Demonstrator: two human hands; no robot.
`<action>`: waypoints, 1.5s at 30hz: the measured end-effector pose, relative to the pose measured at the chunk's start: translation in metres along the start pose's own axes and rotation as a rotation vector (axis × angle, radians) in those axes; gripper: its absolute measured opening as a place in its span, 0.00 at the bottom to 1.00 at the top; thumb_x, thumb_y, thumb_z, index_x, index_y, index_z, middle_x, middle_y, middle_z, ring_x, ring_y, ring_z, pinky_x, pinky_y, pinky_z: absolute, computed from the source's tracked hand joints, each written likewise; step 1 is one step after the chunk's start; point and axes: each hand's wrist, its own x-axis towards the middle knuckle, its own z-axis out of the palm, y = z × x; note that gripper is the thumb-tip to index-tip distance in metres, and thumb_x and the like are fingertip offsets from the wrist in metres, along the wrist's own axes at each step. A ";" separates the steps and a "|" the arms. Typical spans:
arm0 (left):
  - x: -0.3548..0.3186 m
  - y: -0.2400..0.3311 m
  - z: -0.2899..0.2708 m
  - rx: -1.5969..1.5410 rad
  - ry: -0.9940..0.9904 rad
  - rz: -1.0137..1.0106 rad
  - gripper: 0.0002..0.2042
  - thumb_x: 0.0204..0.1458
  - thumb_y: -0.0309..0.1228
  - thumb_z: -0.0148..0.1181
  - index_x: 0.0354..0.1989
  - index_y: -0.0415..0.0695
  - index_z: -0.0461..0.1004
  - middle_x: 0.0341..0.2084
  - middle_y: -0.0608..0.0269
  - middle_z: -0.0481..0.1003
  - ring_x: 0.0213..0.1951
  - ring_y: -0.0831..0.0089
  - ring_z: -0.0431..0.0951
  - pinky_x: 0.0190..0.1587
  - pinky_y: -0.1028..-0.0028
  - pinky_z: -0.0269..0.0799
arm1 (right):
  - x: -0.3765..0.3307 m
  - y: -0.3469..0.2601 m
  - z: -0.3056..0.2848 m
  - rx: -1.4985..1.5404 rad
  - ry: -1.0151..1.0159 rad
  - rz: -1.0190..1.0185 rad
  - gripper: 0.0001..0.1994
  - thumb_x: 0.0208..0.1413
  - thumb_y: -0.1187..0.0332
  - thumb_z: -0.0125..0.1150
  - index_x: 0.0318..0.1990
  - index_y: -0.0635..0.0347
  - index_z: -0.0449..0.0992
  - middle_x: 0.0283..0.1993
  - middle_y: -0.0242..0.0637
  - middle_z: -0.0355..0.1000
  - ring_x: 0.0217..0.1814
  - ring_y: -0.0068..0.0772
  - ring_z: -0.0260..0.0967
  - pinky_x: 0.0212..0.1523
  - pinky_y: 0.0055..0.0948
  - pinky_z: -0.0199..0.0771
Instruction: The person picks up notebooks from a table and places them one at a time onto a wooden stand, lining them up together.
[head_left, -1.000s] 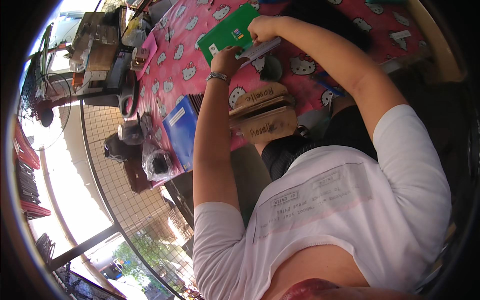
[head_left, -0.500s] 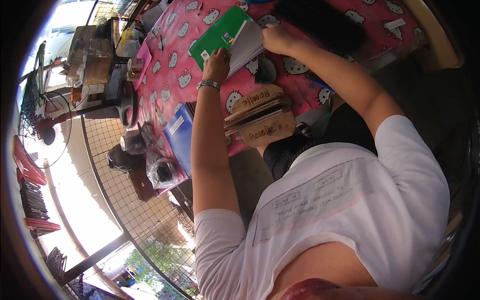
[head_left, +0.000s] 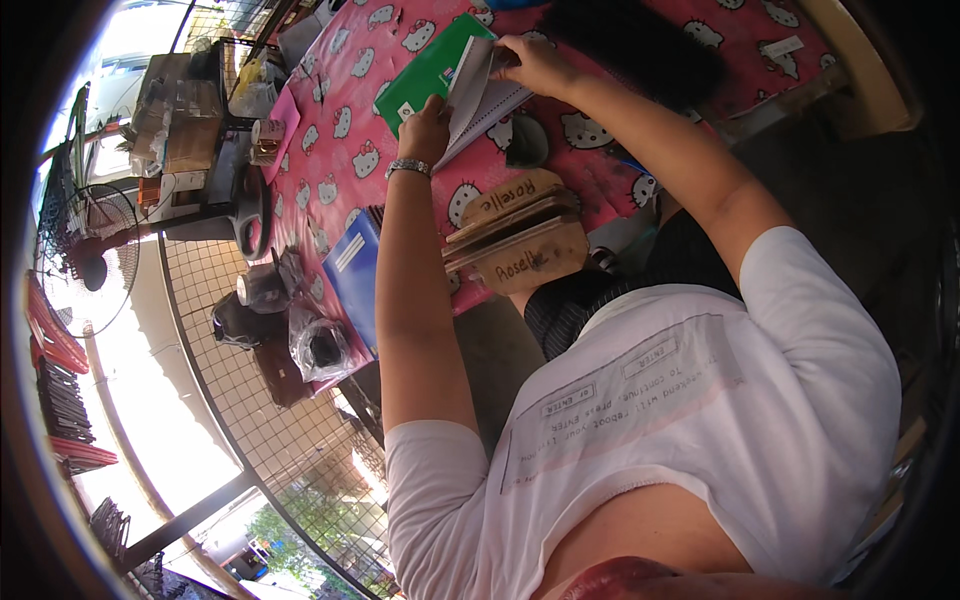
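Note:
A spiral notebook [head_left: 500, 105] lies open on the pink table, its green cover [head_left: 430, 72] folded to the left. My right hand [head_left: 537, 66] pinches the edge of a white page [head_left: 470, 82], which bends up and leftward over the cover. Wearing a metal-band watch [head_left: 408, 167], my left hand [head_left: 425, 130] is closed at the near edge of the notebook, its fingers bent by the page's lower corner. Its fingertips are partly hidden. A round dark object [head_left: 527, 143] stands just right of the notebook.
Marked brown cardboard pieces [head_left: 530, 258] stand at the near table edge. A blue notebook [head_left: 352, 275] lies left of my left forearm. Plastic-wrapped items [head_left: 322, 345] sit at the left edge. A dark furry object [head_left: 640, 50] lies far right; a fan [head_left: 95, 260] stands left.
My right hand has moved left, carrying the page's edge up so that it curls over the green cover. My left hand has shifted slightly left and nearer.

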 end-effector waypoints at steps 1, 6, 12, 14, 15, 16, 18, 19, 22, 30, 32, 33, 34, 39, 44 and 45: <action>0.000 -0.001 0.000 -0.006 -0.003 0.000 0.12 0.60 0.42 0.49 0.43 0.49 0.68 0.28 0.41 0.78 0.36 0.40 0.78 0.41 0.48 0.71 | -0.002 0.000 0.003 0.002 -0.002 0.001 0.29 0.43 0.56 0.75 0.49 0.66 0.74 0.39 0.49 0.78 0.43 0.46 0.77 0.46 0.39 0.75; -0.003 -0.005 0.003 -0.031 -0.002 -0.017 0.12 0.59 0.42 0.50 0.45 0.50 0.69 0.28 0.41 0.78 0.37 0.40 0.78 0.41 0.48 0.71 | -0.007 -0.005 0.008 -0.003 0.001 0.061 0.29 0.46 0.56 0.74 0.53 0.62 0.72 0.42 0.44 0.79 0.46 0.39 0.78 0.47 0.34 0.75; -0.002 -0.011 0.004 -0.035 -0.009 -0.025 0.12 0.59 0.43 0.50 0.45 0.51 0.69 0.30 0.40 0.78 0.38 0.38 0.77 0.42 0.48 0.71 | -0.009 0.002 0.010 0.353 -0.060 0.118 0.29 0.48 0.60 0.72 0.55 0.62 0.70 0.44 0.45 0.79 0.47 0.40 0.77 0.48 0.33 0.74; 0.002 -0.004 0.003 -0.050 -0.001 -0.002 0.12 0.60 0.43 0.50 0.45 0.51 0.69 0.30 0.40 0.78 0.38 0.38 0.77 0.42 0.48 0.71 | -0.009 0.012 0.010 0.303 -0.017 0.087 0.29 0.48 0.61 0.72 0.56 0.63 0.69 0.44 0.46 0.78 0.47 0.40 0.77 0.48 0.33 0.74; 0.004 0.000 0.003 -0.049 -0.007 -0.014 0.12 0.60 0.43 0.50 0.45 0.51 0.69 0.30 0.40 0.78 0.38 0.38 0.77 0.42 0.48 0.71 | -0.009 0.017 0.009 0.257 0.019 0.054 0.29 0.48 0.62 0.71 0.57 0.64 0.68 0.45 0.47 0.78 0.46 0.40 0.78 0.48 0.33 0.74; 0.001 -0.003 0.004 -0.045 -0.013 -0.043 0.12 0.60 0.44 0.50 0.45 0.51 0.69 0.30 0.41 0.78 0.38 0.38 0.77 0.42 0.48 0.71 | -0.009 0.012 0.010 0.263 0.014 0.052 0.29 0.48 0.62 0.71 0.57 0.64 0.68 0.45 0.47 0.78 0.46 0.40 0.78 0.48 0.33 0.74; -0.005 -0.009 0.002 -0.040 -0.023 -0.051 0.13 0.60 0.44 0.50 0.45 0.51 0.69 0.31 0.40 0.78 0.39 0.39 0.77 0.42 0.48 0.71 | -0.009 0.002 0.012 0.033 -0.049 0.110 0.32 0.45 0.61 0.71 0.58 0.63 0.67 0.53 0.49 0.73 0.56 0.46 0.72 0.53 0.39 0.71; -0.003 -0.007 0.001 -0.038 -0.031 -0.039 0.13 0.60 0.44 0.49 0.46 0.52 0.68 0.31 0.40 0.78 0.39 0.39 0.77 0.43 0.48 0.71 | -0.008 0.001 0.014 0.030 -0.044 0.110 0.32 0.45 0.61 0.71 0.58 0.63 0.67 0.53 0.49 0.73 0.56 0.46 0.72 0.53 0.39 0.71; -0.003 0.002 0.000 -0.006 -0.037 -0.033 0.14 0.60 0.45 0.49 0.48 0.52 0.67 0.32 0.40 0.78 0.41 0.40 0.77 0.43 0.49 0.71 | 0.002 -0.005 0.026 -0.270 0.279 0.190 0.36 0.39 0.52 0.74 0.57 0.55 0.69 0.64 0.47 0.57 0.68 0.58 0.52 0.62 0.52 0.60; -0.002 0.016 -0.055 0.124 0.183 -0.099 0.08 0.58 0.38 0.48 0.43 0.54 0.70 0.35 0.49 0.78 0.39 0.47 0.79 0.35 0.53 0.73 | 0.064 -0.026 0.010 -0.363 0.034 -0.224 0.31 0.42 0.45 0.71 0.52 0.47 0.72 0.50 0.35 0.74 0.58 0.39 0.69 0.68 0.55 0.49; -0.043 0.027 -0.115 0.178 0.236 -0.061 0.07 0.58 0.32 0.47 0.41 0.53 0.71 0.34 0.51 0.78 0.37 0.48 0.79 0.32 0.52 0.72 | 0.045 -0.047 -0.014 -0.129 -0.128 -0.294 0.24 0.51 0.57 0.67 0.54 0.55 0.70 0.41 0.44 0.76 0.44 0.43 0.75 0.52 0.46 0.66; -0.059 0.036 -0.138 0.193 0.311 0.055 0.07 0.58 0.28 0.46 0.40 0.51 0.71 0.33 0.52 0.78 0.36 0.48 0.79 0.32 0.52 0.71 | 0.029 -0.058 -0.032 -0.034 -0.185 -0.303 0.22 0.54 0.63 0.65 0.55 0.61 0.69 0.36 0.50 0.74 0.38 0.47 0.74 0.43 0.40 0.73; -0.073 0.053 -0.160 0.174 0.368 0.168 0.07 0.57 0.25 0.46 0.39 0.49 0.71 0.32 0.53 0.77 0.35 0.49 0.78 0.32 0.52 0.71 | 0.007 -0.074 -0.051 0.002 -0.268 -0.238 0.20 0.56 0.64 0.63 0.52 0.63 0.70 0.34 0.50 0.74 0.35 0.46 0.74 0.39 0.40 0.72; -0.150 0.104 -0.172 0.282 0.171 0.243 0.12 0.47 0.18 0.50 0.38 0.48 0.72 0.30 0.56 0.73 0.33 0.54 0.75 0.38 0.59 0.68 | -0.113 -0.111 -0.064 0.298 -0.364 -0.070 0.15 0.61 0.65 0.58 0.50 0.66 0.73 0.28 0.49 0.74 0.29 0.36 0.75 0.32 0.36 0.71; -0.192 0.110 -0.103 0.046 0.067 0.087 0.10 0.46 0.21 0.54 0.37 0.46 0.70 0.30 0.58 0.72 0.38 0.56 0.73 0.43 0.59 0.65 | -0.156 -0.111 -0.057 0.356 -0.353 -0.012 0.30 0.62 0.55 0.55 0.64 0.66 0.59 0.53 0.53 0.66 0.57 0.40 0.65 0.57 0.39 0.62; -0.194 0.109 -0.093 0.046 0.065 0.090 0.10 0.46 0.21 0.54 0.37 0.46 0.70 0.30 0.58 0.72 0.38 0.56 0.73 0.43 0.59 0.65 | -0.161 -0.115 -0.057 0.278 -0.160 -0.139 0.36 0.61 0.51 0.54 0.69 0.65 0.52 0.64 0.54 0.59 0.69 0.45 0.56 0.66 0.42 0.54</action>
